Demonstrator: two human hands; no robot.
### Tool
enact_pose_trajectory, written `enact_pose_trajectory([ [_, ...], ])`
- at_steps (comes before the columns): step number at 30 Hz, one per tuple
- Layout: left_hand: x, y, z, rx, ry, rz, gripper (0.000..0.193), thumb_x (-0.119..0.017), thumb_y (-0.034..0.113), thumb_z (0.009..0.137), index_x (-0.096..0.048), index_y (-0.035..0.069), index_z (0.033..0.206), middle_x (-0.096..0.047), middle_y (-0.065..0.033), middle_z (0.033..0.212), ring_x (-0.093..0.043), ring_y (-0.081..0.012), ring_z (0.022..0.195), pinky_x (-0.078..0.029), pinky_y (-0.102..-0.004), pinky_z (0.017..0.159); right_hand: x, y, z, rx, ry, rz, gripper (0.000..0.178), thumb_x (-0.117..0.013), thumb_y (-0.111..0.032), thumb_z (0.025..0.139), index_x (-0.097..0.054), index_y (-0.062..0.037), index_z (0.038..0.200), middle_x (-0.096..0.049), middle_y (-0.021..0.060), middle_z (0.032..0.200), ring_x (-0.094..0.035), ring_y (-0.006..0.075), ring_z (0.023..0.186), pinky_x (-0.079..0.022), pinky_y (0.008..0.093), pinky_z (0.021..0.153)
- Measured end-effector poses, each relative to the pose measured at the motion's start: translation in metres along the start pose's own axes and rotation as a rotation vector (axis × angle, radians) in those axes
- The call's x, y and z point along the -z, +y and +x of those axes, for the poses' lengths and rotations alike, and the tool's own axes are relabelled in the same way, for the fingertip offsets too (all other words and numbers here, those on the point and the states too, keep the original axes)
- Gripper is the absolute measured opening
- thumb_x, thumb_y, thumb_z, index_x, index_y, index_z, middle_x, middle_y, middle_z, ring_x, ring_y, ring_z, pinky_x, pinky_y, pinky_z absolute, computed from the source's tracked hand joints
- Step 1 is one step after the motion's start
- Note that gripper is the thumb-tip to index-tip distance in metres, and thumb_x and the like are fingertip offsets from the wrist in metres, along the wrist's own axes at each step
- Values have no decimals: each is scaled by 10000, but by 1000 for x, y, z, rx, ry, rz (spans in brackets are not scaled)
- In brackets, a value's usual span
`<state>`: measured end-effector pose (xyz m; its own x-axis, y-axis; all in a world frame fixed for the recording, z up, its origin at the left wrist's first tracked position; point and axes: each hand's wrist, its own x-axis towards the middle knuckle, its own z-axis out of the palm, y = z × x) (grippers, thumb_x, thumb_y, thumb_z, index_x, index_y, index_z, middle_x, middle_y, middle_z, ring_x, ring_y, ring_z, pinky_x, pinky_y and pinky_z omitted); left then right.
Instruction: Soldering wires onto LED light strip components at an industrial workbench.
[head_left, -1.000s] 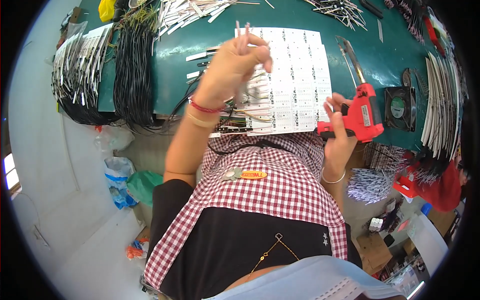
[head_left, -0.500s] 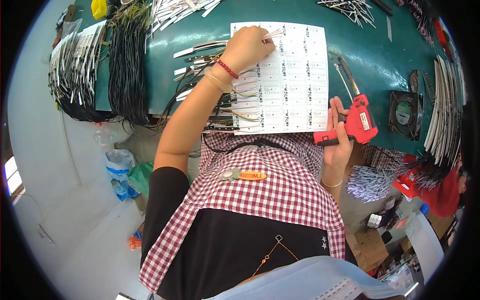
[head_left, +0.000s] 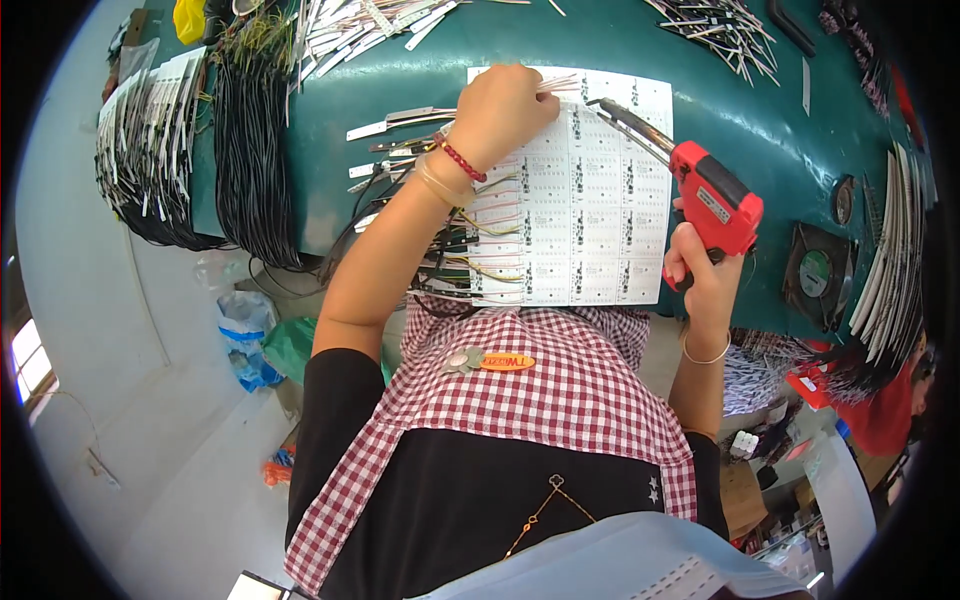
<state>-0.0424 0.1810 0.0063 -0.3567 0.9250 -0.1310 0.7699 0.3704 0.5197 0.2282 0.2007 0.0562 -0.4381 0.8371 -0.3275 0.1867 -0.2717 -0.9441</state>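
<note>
A white sheet of circuit boards (head_left: 600, 240) lies on the green table in front of me. My left hand (head_left: 505, 115) is over its far left part, closed in a pinch on thin pinkish wires (head_left: 560, 84) whose ends stick out to the right. In my right hand (head_left: 708, 278) is a red soldering gun (head_left: 715, 200), its grip wrapped by my fingers. The gun's metal tip (head_left: 600, 106) points left, above the boards and a short way from the wires. Along the sheet's left edge lie several wire leads with white strips (head_left: 368, 130).
Bundles of black cable (head_left: 255, 160) and white-ended leads (head_left: 150, 130) hang over the table's left edge. Loose white strips (head_left: 385, 25) lie at the back. To the right are a black fan (head_left: 818, 275) and a stack of pale strips (head_left: 890, 260).
My right hand has closed round the soldering gun's grip and raised it, swinging its tip left over the boards. My left hand stays on the wires. The whole view has shifted slightly.
</note>
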Motion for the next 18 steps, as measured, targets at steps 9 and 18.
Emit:
enact_pose_trajectory([
  [9,0,-5,0,-63,17,-120,275,-609,219,756,-594,-45,679,-570,-200,584,-562,-347,530,-462,-392,543,-13,6,2,-17,11,141,248,-536,-65,868,-502,63,1076,-456,2,545,-384,64,421,-335,217,426],
  [18,-6,-3,4,-59,44,-39,271,-608,226,730,-609,-35,658,-568,-207,583,-568,-356,542,-470,-410,545,-18,7,3,-50,12,41,203,-542,-67,867,-506,58,1023,-457,7,544,-394,70,423,-335,224,418],
])
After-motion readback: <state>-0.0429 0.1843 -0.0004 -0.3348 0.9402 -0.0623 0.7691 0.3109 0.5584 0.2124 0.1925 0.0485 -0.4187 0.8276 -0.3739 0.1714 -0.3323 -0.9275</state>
